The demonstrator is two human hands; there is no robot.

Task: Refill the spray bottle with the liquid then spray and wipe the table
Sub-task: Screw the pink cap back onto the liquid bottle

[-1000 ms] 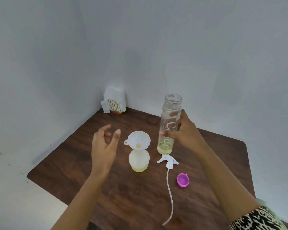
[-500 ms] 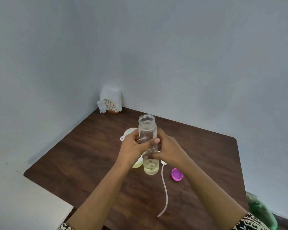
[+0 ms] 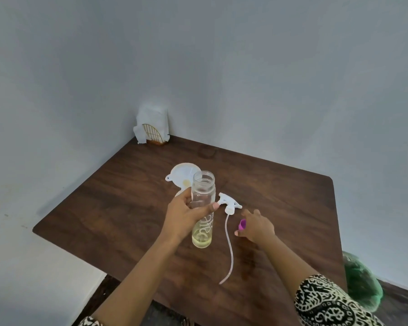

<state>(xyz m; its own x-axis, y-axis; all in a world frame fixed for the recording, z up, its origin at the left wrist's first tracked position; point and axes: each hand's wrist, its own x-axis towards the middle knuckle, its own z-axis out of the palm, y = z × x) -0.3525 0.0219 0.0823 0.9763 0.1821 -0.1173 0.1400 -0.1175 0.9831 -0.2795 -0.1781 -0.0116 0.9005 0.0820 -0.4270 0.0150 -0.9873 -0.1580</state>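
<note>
My left hand (image 3: pixel 186 215) grips a tall clear bottle (image 3: pixel 203 191) around its middle. The bottle is upright and uncapped, with a little yellowish liquid at its bottom, close to the table (image 3: pixel 108 208). Behind it, a white funnel (image 3: pixel 183 175) sits in the spray bottle, which my hand mostly hides. The white spray head (image 3: pixel 229 204) lies on the table to the right of the bottle, its long tube trailing toward me. My right hand (image 3: pixel 257 225) reaches down right of the tube, its fingers closed around the tilted purple cap (image 3: pixel 242 224).
A holder with white napkins (image 3: pixel 152 128) stands in the table's far left corner against the wall. A green plastic bag (image 3: pixel 360 283) lies on the floor past the table's right edge. Walls enclose the table at the back and left.
The clear bottle passed from my right hand to my left hand. My right hand let go of it and dropped to the purple cap, which now stands tilted.
</note>
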